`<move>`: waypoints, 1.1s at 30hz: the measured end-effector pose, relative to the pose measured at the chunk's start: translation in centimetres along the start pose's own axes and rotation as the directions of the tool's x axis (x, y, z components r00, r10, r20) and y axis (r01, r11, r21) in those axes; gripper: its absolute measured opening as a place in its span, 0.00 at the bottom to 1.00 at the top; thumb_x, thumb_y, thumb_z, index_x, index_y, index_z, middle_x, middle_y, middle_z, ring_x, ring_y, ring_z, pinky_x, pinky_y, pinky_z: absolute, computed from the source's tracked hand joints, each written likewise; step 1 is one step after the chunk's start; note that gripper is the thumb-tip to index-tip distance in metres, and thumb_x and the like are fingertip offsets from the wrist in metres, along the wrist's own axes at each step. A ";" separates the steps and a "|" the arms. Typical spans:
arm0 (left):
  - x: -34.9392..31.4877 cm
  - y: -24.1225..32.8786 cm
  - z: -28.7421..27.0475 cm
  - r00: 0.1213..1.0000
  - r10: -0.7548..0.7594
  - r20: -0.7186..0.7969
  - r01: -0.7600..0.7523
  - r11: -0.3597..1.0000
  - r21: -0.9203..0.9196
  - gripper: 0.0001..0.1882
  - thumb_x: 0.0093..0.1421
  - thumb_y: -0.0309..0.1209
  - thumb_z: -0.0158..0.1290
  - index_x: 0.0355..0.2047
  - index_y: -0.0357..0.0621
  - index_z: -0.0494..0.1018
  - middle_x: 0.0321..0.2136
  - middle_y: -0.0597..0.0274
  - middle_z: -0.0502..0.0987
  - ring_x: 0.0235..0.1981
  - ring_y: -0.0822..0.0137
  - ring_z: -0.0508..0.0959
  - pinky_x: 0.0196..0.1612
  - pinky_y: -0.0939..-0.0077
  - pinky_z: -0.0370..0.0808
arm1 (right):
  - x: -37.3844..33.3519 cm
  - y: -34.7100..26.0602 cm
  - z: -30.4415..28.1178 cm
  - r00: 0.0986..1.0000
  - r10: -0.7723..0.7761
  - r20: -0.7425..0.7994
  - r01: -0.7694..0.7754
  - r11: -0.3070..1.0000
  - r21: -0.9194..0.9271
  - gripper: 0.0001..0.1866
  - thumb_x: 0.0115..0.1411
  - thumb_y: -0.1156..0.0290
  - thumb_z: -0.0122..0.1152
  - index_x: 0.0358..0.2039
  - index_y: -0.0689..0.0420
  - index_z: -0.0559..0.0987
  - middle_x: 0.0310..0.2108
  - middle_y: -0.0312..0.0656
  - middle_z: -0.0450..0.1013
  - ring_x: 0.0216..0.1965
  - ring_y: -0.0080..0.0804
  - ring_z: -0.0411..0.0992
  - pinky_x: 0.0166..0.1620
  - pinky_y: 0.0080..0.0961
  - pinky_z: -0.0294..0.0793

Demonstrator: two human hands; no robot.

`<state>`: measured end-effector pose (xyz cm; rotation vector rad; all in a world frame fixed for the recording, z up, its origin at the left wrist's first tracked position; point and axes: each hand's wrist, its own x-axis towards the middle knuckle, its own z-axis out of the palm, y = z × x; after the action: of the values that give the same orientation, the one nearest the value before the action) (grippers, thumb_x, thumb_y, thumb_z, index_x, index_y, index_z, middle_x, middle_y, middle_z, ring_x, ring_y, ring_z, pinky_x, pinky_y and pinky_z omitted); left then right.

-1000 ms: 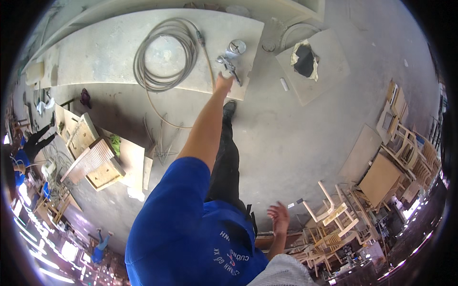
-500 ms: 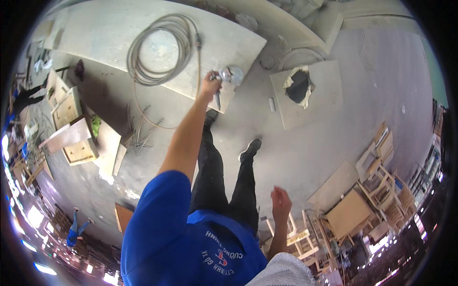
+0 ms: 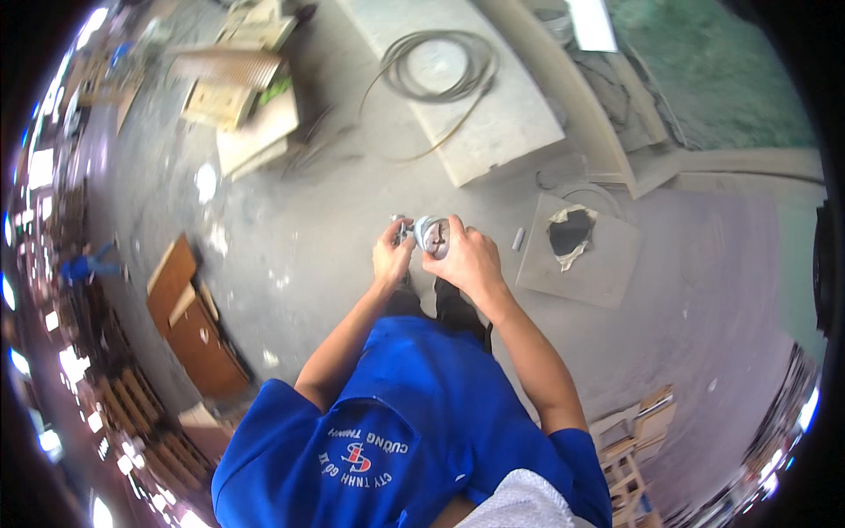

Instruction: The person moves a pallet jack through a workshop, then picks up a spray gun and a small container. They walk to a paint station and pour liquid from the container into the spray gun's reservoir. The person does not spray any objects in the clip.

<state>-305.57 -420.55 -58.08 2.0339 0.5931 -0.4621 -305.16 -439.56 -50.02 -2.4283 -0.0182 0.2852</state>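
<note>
In front of my waist I hold what looks like a metal spray gun (image 3: 400, 231) with a round cup (image 3: 429, 234). My left hand (image 3: 388, 261) is closed around the gun's metal body on the left side. The fingers of my right hand (image 3: 473, 266) wrap around the cup from the right. Some dark reddish-brown matter shows at the cup's mouth. Both hands partly cover the tool, so its handle and nozzle are hard to make out.
A coiled hose (image 3: 440, 70) lies on a long pale board (image 3: 506, 132) ahead. To its right, a square panel (image 3: 607, 273) carries a dark-topped container (image 3: 570, 233). Wood pieces (image 3: 255, 114) lie far left, brown boards (image 3: 198, 326) at left. Another person (image 3: 84, 267) is distant left.
My left hand has brought the spray gun from the board back toward my body. My right hand, formerly empty at my side, now grips the cup. The view has turned left.
</note>
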 end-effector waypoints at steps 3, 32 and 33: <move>-4.6 -4.3 -2.1 0.995 -0.053 -0.080 0.045 0.994 -0.102 0.22 0.55 0.36 0.58 0.51 0.51 0.83 0.30 0.60 0.82 0.29 0.66 0.80 0.38 0.65 0.78 | -2.8 -2.2 2.5 0.987 -0.130 0.098 0.134 0.990 -0.036 0.34 0.47 0.54 0.72 0.45 0.70 0.78 0.23 0.58 0.80 0.27 0.56 0.84 0.34 0.48 0.87; -24.5 -35.3 -34.3 0.924 -0.251 -0.288 -0.162 0.425 -0.891 0.18 0.61 0.27 0.56 0.52 0.43 0.80 0.26 0.68 0.77 0.18 0.77 0.75 0.23 0.78 0.78 | -16.5 -29.5 23.3 0.798 -0.392 0.457 -0.193 0.553 0.811 0.40 0.67 0.46 0.52 0.66 0.68 0.69 0.45 0.62 0.82 0.21 0.31 0.80 0.22 0.24 0.81; -25.1 -35.9 -35.7 0.927 -0.235 -0.293 -0.183 0.400 -0.898 0.17 0.62 0.28 0.56 0.52 0.44 0.79 0.27 0.68 0.77 0.18 0.78 0.75 0.23 0.77 0.79 | -16.7 -29.9 24.0 0.801 -0.384 0.459 -0.193 0.560 0.806 0.40 0.66 0.44 0.52 0.65 0.66 0.69 0.45 0.62 0.82 0.21 0.30 0.79 0.22 0.24 0.81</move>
<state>-343.59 -379.27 -51.61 0.9730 0.8683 0.2797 -324.67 -402.85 -45.37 -1.2789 -0.2532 0.8031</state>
